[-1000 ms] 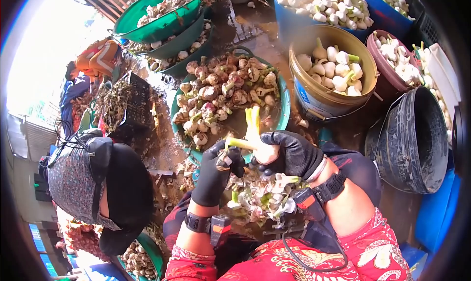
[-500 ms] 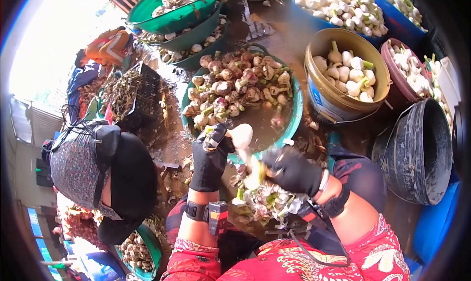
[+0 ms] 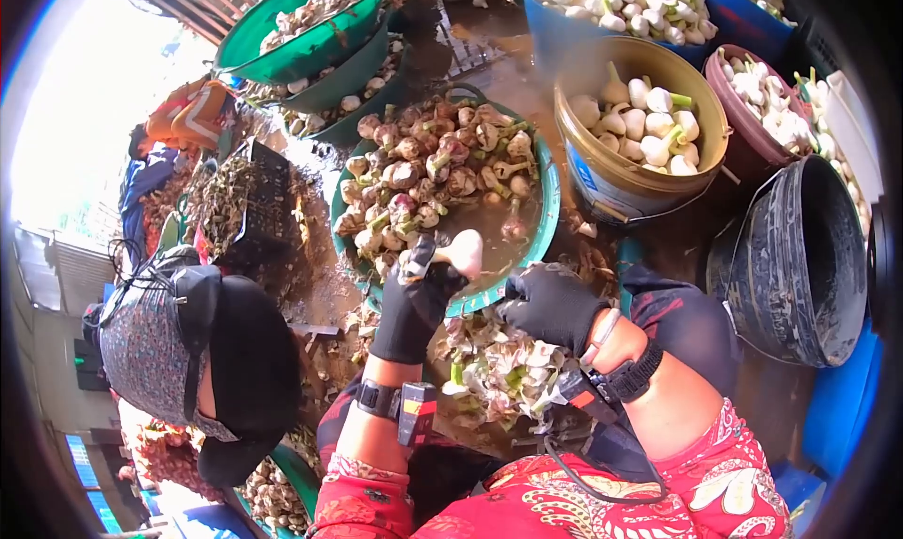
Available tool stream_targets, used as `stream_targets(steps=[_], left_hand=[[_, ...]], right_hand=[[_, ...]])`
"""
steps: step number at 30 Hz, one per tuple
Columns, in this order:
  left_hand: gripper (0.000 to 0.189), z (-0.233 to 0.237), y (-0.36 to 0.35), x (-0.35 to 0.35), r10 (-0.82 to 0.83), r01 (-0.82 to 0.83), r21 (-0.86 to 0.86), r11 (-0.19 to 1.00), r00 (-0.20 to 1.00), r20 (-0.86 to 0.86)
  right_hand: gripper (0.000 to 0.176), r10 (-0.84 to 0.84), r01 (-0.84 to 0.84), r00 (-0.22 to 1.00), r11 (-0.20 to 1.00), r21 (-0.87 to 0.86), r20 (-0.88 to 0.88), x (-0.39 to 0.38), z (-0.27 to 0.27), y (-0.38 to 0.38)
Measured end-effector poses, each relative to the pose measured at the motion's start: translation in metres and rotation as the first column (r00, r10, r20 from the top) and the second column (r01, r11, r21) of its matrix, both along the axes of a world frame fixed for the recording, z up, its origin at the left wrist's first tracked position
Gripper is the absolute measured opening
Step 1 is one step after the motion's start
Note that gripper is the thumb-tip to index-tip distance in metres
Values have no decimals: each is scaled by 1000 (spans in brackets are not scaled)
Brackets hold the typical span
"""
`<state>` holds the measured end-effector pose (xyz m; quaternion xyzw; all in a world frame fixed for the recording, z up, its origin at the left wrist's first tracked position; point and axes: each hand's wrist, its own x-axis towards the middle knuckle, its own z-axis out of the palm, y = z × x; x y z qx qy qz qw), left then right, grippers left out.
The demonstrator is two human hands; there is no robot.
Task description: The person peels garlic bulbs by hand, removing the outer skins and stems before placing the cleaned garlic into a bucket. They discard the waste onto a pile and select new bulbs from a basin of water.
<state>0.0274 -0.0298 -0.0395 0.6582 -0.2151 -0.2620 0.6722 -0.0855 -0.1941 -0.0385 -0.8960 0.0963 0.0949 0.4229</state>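
Note:
My left hand (image 3: 414, 299), in a black glove, is closed around the stem end of a pale, peeled garlic bulb (image 3: 465, 254), which points right over the near rim of a green basin (image 3: 547, 214). Unpeeled garlic bulbs (image 3: 428, 167) with brownish and purplish skins are heaped in that basin beside murky water. To the right of the bulb and apart from it, my right hand (image 3: 555, 306), also black-gloved, has its fingers curled in. Whatever those fingers hold is hidden. Below both hands lies a pile of garlic peelings (image 3: 508, 374).
A tan bucket (image 3: 574, 167) of white bulbs stands right of the basin, with a pink tub (image 3: 720, 87) and blue containers (image 3: 546, 22) behind. A black bucket (image 3: 752, 276) tilts at the right. Stacked green basins (image 3: 235, 55) stand at back left. A person in a cap (image 3: 150, 332) is close on the left.
My right hand, blurred before beside a pale strip near the bulb, is now still and farther from the bulb. The strip no longer shows. My left hand keeps the bulb. The view has shifted slightly.

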Motion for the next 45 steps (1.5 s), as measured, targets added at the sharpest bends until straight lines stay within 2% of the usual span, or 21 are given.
stream_targets(steps=[2,4,5,6,8,9,10,11,12,15,19,21,28,29,30,34,36,38,39,40,45], left_hand=[[27,30,-32,0,100,-255,-240,937,851,-516],[31,64,-65,12,-417,84,-677,731,841,-346],[34,66,-73,23,-404,202,-636,745,895,-189],[33,62,-79,28,-227,59,-516,855,935,-271],[30,17,-67,42,-22,28,-190,981,999,34],[26,-22,-54,50,-136,136,-2,991,991,19],[23,-60,-38,51,-242,242,184,953,970,-21],[22,-90,-18,32,-506,296,571,766,825,251],[22,-110,-10,18,-769,140,859,493,531,355],[21,-106,-42,18,-463,122,726,677,837,291],[26,-168,-85,66,-321,51,564,824,863,391],[29,-211,-108,83,39,-91,469,878,992,120],[32,-236,-133,93,-181,201,624,755,979,-97],[27,-241,-124,94,-154,251,318,914,941,-300],[27,-242,-112,92,-150,247,323,914,943,-297],[25,-140,-86,63,-26,126,150,981,843,-538],[23,-98,-75,49,-69,119,74,990,872,-485],[23,-54,-64,32,-100,100,-27,995,873,-477],[24,-34,-61,24,-165,171,14,985,966,-200],[26,-14,-56,10,-43,48,0,999,878,-476],[31,32,-24,-21,83,-66,70,995,959,-271]], right_hand=[[32,18,-17,1000,999,-44,17,-2,-8,-2],[32,68,-63,994,996,-60,88,-3,-1,-11],[30,-41,34,994,997,69,96,-6,1,-18],[29,-162,148,984,974,171,72,-8,4,-25],[34,-311,296,937,949,112,157,-13,19,-42],[34,-373,356,908,927,118,188,-16,14,-49],[34,-384,367,905,922,121,181,-18,17,-52],[32,-441,408,881,892,194,171,-21,27,-57],[30,-492,444,855,857,263,161,-22,36,-62],[24,-513,447,847,829,338,138,-27,34,-65],[25,-557,471,831,718,512,16,-28,39,-67],[26,-518,438,848,804,402,114,-27,42,-69],[28,-474,414,871,849,329,130,-20,40,-76],[28,-474,413,871,848,333,128,-20,40,-76],[29,-496,435,865,817,378,79,-20,41,-75],[30,-457,383,886,818,430,80,-21,33,-71],[47,-447,398,894,765,506,-28,-19,30,-63],[68,-357,255,920,860,442,164,-14,20,-52],[84,-282,200,900,945,260,332,-12,14,-46],[84,-272,188,897,948,258,348,-7,10,-38],[71,-295,95,808,919,382,510,3,2,-8]])
